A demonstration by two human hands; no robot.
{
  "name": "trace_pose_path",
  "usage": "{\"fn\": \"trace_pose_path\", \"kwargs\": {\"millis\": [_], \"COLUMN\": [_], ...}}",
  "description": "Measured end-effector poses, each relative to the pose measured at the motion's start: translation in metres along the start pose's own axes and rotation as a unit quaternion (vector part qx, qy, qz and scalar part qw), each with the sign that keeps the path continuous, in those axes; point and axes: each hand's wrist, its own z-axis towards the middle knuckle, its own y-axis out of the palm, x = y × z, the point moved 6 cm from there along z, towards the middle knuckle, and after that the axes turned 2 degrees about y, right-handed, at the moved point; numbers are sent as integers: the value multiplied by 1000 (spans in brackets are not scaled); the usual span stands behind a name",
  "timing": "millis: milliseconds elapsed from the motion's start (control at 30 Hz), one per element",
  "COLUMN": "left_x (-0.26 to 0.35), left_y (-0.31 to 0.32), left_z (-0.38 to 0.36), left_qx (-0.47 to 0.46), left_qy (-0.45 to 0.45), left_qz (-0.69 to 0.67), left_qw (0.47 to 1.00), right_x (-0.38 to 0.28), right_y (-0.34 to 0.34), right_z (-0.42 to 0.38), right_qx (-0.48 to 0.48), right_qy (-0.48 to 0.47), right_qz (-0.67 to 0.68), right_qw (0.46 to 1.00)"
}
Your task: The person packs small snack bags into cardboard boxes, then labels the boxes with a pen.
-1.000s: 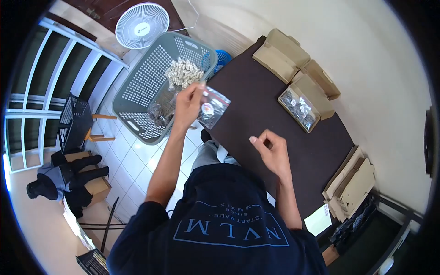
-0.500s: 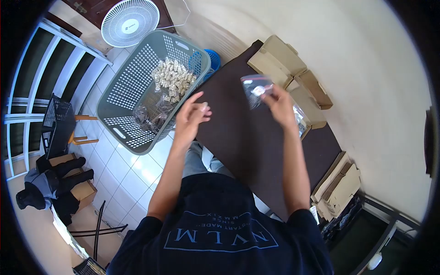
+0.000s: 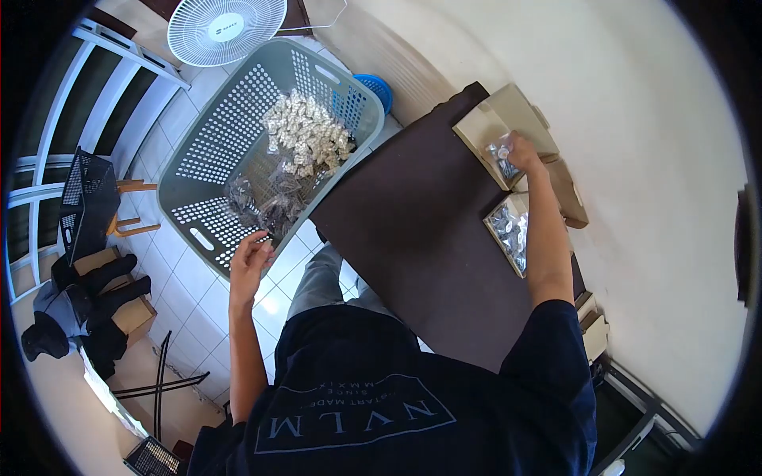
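My right hand (image 3: 522,151) reaches into an open cardboard box (image 3: 480,127) at the table's far side. Its fingers are closed on a small clear plastic bag (image 3: 500,155) with dark and white contents. Nearer to me, a second open box (image 3: 509,232) holds several shiny clear packets. My left hand (image 3: 251,257) is beside the near rim of a grey-green laundry basket (image 3: 208,151), fingers curled together; whatever they may hold is too small to make out. Inside the basket lie a heap of small pale packets (image 3: 305,131) and some darker plastic bags (image 3: 279,208).
The dark brown table (image 3: 405,230) stands between the basket and the wall. Behind the basket are a white fan (image 3: 226,28) and a blue basket (image 3: 377,91). More cardboard (image 3: 594,329) sits at the table's right end. A black crate (image 3: 87,202) rests on the left.
My right hand has carried the plastic bag from over the table into the far box. My left hand has moved left and toward me, to the basket's near side. The view has shifted.
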Motion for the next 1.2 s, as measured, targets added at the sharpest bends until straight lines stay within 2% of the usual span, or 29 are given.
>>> {"fn": "trace_pose_path", "kwargs": {"millis": [100,200,267,367,467,600,667,700,767,833,900,933,967,1000,1033,1067,1100,1133,1200], "left_x": [3,1,1,1,0,-16,-19,-35,-61,-89,-127,-137,-143,-151,-162,-179,-195,-202,-218], "left_y": [-10,-16,-19,-21,-25,-40,-50,-60,-73,-86,-96,-97,-97,-97,-97,-102,-110,-113,-124], "left_z": [13,30,42,58,72,93,105,117,139,164,189,198,207,214,224,231,236,246,263], "left_qx": [-4,-18,-20,-26,-31,-43,-41,-37,-13,-18,8,11,16,19,20,61,101,100,174], "left_qy": [-20,-30,-23,-16,-13,-2,8,18,-22,-12,-92,-97,-76,-56,-57,-121,-185,-186,-210], "left_qz": [13,35,65,59,60,95,96,87,48,83,119,115,218,319,316,334,351,348,342], "left_qw": [1000,999,997,998,998,995,995,995,999,996,989,989,973,946,947,933,913,914,899], "right_x": [12,4,-24,-50,-31,-43,-39,-33,-25,-23,-33,-37,-41,-49,-59,-71,-87,-111,-137], "right_y": [16,3,-38,-44,-1,-14,-7,-1,7,6,-1,-12,-23,-27,-30,-33,-33,-35,-16], "right_z": [4,-2,-26,-49,-54,-58,-55,-56,-49,-43,-46,-50,-57,-66,-77,-90,-108,-129,-170], "right_qx": [-39,-32,24,20,23,-5,54,57,24,19,21,69,117,114,112,109,83,57,-16], "right_qy": [1,18,117,127,93,117,98,95,75,70,70,82,94,90,95,100,113,126,135], "right_qz": [9,-74,-52,2,-32,-47,-11,7,13,-1,1,-1,-5,-9,43,94,116,139,229], "right_qw": [999,997,992,992,995,992,994,994,997,997,997,994,989,989,988,984,983,981,964]}}
